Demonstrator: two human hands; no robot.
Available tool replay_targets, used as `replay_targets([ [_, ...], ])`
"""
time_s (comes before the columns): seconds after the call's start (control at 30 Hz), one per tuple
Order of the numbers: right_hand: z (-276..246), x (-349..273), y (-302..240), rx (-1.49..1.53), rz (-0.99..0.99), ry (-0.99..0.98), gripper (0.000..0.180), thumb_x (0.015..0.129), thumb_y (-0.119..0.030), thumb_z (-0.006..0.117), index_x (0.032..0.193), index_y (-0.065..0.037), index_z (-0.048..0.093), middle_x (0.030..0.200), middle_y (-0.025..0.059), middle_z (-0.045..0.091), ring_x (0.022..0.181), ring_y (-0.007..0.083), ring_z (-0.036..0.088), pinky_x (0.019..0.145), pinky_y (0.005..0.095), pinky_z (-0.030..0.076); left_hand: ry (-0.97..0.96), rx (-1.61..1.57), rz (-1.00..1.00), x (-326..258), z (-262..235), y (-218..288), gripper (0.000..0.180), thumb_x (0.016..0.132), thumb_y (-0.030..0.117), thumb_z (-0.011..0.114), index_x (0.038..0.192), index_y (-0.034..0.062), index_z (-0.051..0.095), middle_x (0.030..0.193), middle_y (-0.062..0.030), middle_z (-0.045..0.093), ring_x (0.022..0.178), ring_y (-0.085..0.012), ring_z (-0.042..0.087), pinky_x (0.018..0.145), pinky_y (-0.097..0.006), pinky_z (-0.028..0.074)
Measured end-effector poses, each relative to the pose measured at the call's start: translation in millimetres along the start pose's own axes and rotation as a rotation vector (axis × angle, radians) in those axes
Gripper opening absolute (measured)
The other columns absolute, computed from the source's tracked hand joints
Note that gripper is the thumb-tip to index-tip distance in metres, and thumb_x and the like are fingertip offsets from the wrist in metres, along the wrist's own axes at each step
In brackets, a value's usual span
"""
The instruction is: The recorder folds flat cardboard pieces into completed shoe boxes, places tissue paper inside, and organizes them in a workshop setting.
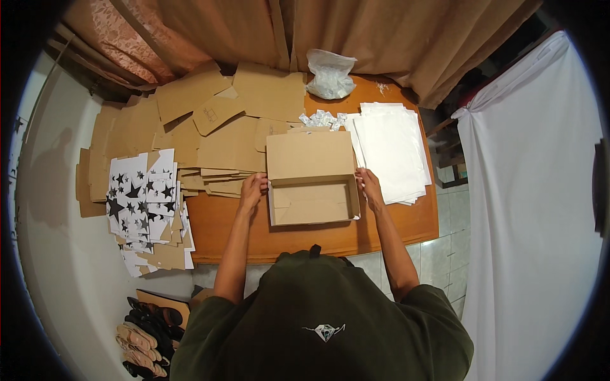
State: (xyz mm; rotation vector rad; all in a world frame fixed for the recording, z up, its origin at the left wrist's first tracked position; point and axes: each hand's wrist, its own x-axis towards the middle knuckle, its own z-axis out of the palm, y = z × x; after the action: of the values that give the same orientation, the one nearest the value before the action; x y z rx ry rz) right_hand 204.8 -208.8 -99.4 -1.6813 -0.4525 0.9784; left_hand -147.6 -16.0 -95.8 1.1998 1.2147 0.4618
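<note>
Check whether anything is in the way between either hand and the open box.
Nothing visible is. The left hand is at the left side of the box, the right hand at its right side. The flattened cardboard and white paper lie close by, but neither comes between.

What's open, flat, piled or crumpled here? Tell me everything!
Cardboard box: open, lid up
Left hand: at box's left side
Right hand: at box's right side
Brown cardboard pieces: flat, overlapping in piles
White sheets: flat, stacked
Star-patterned sheets: stacked unevenly
Plastic bag: crumpled
Small packets: heaped loosely
Shoes: crowded together
Brown curtain: hanging
White cloth: hanging
</note>
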Motion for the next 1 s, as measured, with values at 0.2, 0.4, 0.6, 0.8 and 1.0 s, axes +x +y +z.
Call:
replay_targets([
  [0.2, -16, -64, 11, 0.14, 0.178, -0.175, 0.049, 0.104, -0.036, 0.061, 0.144, -0.009, 0.055, 0.116, 0.0005, 0.067, 0.089, 0.0074, 0.055, 0.076, 0.0284, 0.045, -0.219, -0.174, -0.085, -60, -5, -1, 0.043, 0.107, 0.033, 0.057, 0.146, 0.0165, 0.053, 0.11, 0.0004, 0.066, 0.089, -0.0099, 0.06, 0.069, -0.021, 0.047],
  [0.4, -8, -63, 39, -0.074, -0.078, -0.102, 0.054, 0.1, -0.034, 0.068, 0.144, -0.007, 0.053, 0.12, 0.0101, 0.068, 0.099, 0.0171, 0.065, 0.082, 0.0313, 0.053, -0.055, -0.004, 0.194, -63, 18, -19, 0.048, 0.101, 0.014, 0.065, 0.146, 0.0133, 0.05, 0.111, -0.0094, 0.065, 0.091, -0.0121, 0.063, 0.076, -0.028, 0.054],
  [0.6, 11, -73, 19, -0.297, -0.221, -0.01, 0.046, 0.099, -0.031, 0.067, 0.136, -0.005, 0.057, 0.117, 0.0184, 0.07, 0.096, 0.0231, 0.069, 0.081, 0.0346, 0.054, 0.097, 0.168, 0.379, -55, 22, -43, 0.048, 0.094, 0.004, 0.068, 0.14, 0.0046, 0.053, 0.108, -0.0154, 0.069, 0.085, -0.02, 0.07, 0.077, -0.032, 0.057],
  [0.8, 0, -77, 28, -0.422, -0.275, 0.043, 0.047, 0.099, -0.028, 0.067, 0.137, -0.006, 0.052, 0.126, 0.0207, 0.067, 0.11, 0.0344, 0.068, 0.092, 0.0436, 0.052, 0.147, 0.182, 0.337, -69, 33, -19, 0.047, 0.095, 0.005, 0.068, 0.138, 0.0023, 0.051, 0.113, -0.0202, 0.07, 0.093, -0.0261, 0.073, 0.081, -0.035, 0.057],
  [1.0, -11, -106, -1, -0.328, -0.214, -0.261, 0.076, 0.088, -0.033, 0.079, 0.15, -0.007, 0.043, 0.15, 0.018, 0.051, 0.137, 0.036, 0.051, 0.112, 0.0492, 0.042, -0.093, 0.065, 0.317, -94, 4, -38, 0.066, 0.093, 0.022, 0.076, 0.147, 0.004, 0.044, 0.136, -0.0241, 0.06, 0.126, -0.0289, 0.06, 0.101, -0.04, 0.051],
])
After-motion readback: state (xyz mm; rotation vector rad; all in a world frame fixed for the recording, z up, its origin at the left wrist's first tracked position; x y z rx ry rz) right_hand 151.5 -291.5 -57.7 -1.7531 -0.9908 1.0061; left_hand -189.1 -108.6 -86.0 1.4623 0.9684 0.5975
